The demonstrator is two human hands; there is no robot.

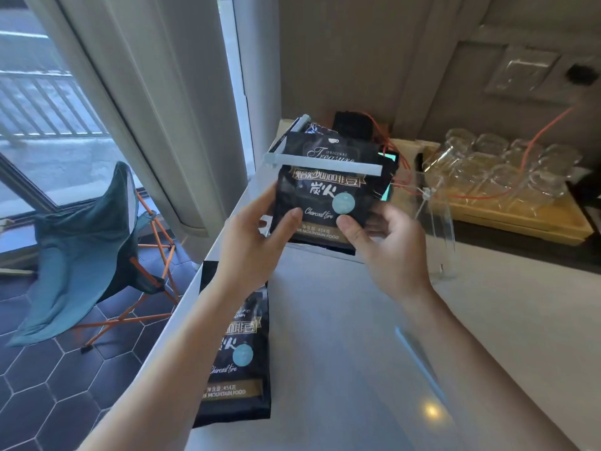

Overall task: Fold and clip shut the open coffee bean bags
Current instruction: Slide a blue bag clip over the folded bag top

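Note:
I hold a black coffee bean bag (328, 190) upright above the white counter (341, 320). A pale blue clip bar (322, 166) runs across its folded top. My left hand (257, 245) grips its lower left edge, thumb on the front. My right hand (387, 245) grips its lower right corner, thumb on the front. Just behind it stands another black bag (304, 128) with a pale clip (300, 122) at its top. A third black bag (237, 353) lies flat on the counter near its left edge, partly hidden under my left forearm; its top is hidden.
A wooden tray (527, 219) of clear glass jars sits at the back right. A clear acrylic stand (435, 222) and a red cable (540, 135) are right of the held bag. A dark device with a lit screen (388, 157) stands behind it. A teal folding chair (87, 249) is on the floor left.

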